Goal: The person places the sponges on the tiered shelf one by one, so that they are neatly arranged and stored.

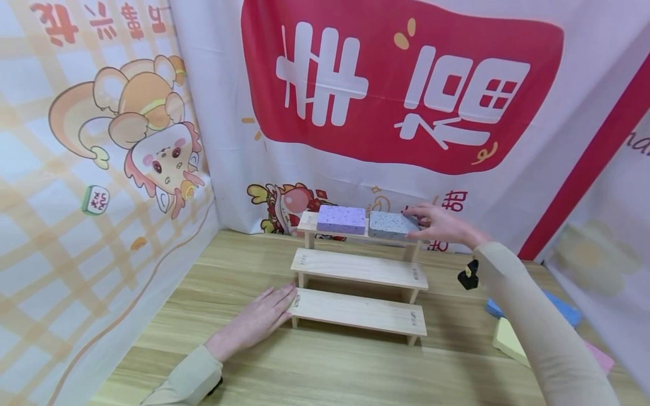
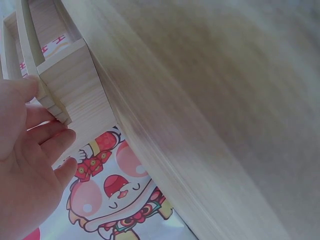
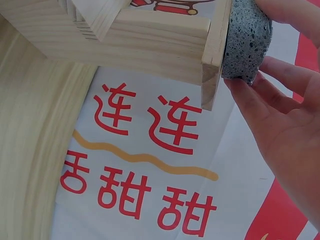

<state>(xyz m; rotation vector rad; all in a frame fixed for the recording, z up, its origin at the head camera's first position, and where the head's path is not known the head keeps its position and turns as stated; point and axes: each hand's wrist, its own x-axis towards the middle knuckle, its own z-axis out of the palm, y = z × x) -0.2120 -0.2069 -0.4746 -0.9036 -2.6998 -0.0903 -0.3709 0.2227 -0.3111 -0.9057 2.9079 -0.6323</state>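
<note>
On the top step of a three-step wooden stand [image 1: 358, 316], a grey speckled, porous sponge [image 1: 390, 224] lies to the right of a purple sponge [image 1: 342, 219]. My right hand [image 1: 443, 225] pinches the grey sponge at its right end. The right wrist view shows thumb and fingers of that hand [image 3: 282, 107] on either side of the sponge [image 3: 247, 42], which sits against the step board. Low on the left, my left hand [image 1: 261, 316] holds the left end of the bottom step. Its thumb and fingertips meet the step's corners in the left wrist view [image 2: 37, 155].
Blue [image 1: 561, 309], yellow [image 1: 509, 341] and pink [image 1: 599, 356] sponges lie on the wood-grain table [image 1: 350, 369] at the right, partly behind the right forearm. A printed cloth [image 1: 223, 141] hangs behind the stand, and patterned walls close off both sides.
</note>
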